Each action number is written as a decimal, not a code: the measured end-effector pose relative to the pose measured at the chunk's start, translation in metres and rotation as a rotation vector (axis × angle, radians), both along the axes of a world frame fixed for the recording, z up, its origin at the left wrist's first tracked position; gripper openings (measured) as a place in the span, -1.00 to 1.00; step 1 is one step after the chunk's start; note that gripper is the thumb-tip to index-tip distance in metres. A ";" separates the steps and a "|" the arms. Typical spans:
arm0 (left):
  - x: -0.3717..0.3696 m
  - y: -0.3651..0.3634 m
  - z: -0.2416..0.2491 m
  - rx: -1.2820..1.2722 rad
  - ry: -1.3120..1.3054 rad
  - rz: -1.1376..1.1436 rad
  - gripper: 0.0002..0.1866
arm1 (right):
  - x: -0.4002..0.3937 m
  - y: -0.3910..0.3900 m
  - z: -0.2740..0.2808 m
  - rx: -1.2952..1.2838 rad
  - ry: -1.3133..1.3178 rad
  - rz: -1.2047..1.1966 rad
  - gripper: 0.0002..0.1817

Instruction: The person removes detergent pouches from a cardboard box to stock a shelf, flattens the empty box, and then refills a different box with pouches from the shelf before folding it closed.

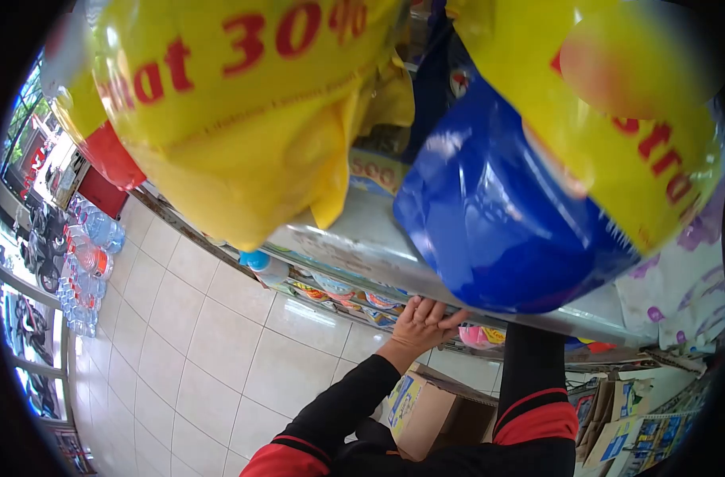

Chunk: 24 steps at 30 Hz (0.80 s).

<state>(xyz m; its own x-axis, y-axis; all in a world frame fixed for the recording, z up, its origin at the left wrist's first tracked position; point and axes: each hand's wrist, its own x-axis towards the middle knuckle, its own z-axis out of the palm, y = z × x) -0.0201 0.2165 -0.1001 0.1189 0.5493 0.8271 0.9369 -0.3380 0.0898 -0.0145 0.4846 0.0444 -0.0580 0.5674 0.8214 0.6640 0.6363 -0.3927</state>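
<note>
My left hand (420,324) rests against the front edge of the metal shelf (362,246), fingers apart and holding nothing. Above it, close to the camera, hangs a large blue and yellow pouch (505,207) with red lettering. My right arm, in a black sleeve with a red band (535,374), reaches up under this shelf and pouch, so the right hand is hidden. To the left is another big yellow pouch (243,151) marked "30%". Between the pouches, a price strip (374,171) reads "500".
Below my arms stands an open cardboard box (438,409) on the tiled floor (219,334). Lower shelves hold colourful packets (307,290) and a blue-capped bottle (263,265). Water bottles (88,262) stand by the glass front at left. More cartons (617,413) are at lower right.
</note>
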 end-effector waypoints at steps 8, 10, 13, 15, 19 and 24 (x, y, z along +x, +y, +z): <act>0.001 -0.001 -0.009 -0.062 0.056 0.043 -0.62 | -0.021 -0.001 0.017 -0.115 0.108 0.135 -0.64; 0.004 -0.001 -0.013 -0.046 0.050 0.041 -0.64 | -0.023 -0.003 0.015 -0.152 0.130 0.165 -0.64; 0.005 0.000 -0.021 -0.045 0.038 0.020 -0.65 | -0.025 -0.006 0.012 -0.209 0.161 0.204 -0.64; 0.005 0.000 -0.023 -0.052 0.049 0.015 -0.65 | -0.024 -0.009 0.007 -0.252 0.183 0.227 -0.64; 0.007 0.000 -0.029 -0.081 0.082 0.029 -0.64 | -0.013 -0.019 -0.003 -0.337 0.233 0.262 -0.64; -0.001 -0.003 0.000 -0.079 0.072 0.021 -0.57 | 0.020 -0.046 -0.015 -0.447 0.299 0.270 -0.64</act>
<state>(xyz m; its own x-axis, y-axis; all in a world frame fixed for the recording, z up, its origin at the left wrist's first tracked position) -0.0206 0.2138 -0.0997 0.1641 0.6153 0.7710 0.9487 -0.3125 0.0475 0.0057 0.4390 0.0292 -0.0518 0.8588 0.5097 0.3212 0.4975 -0.8058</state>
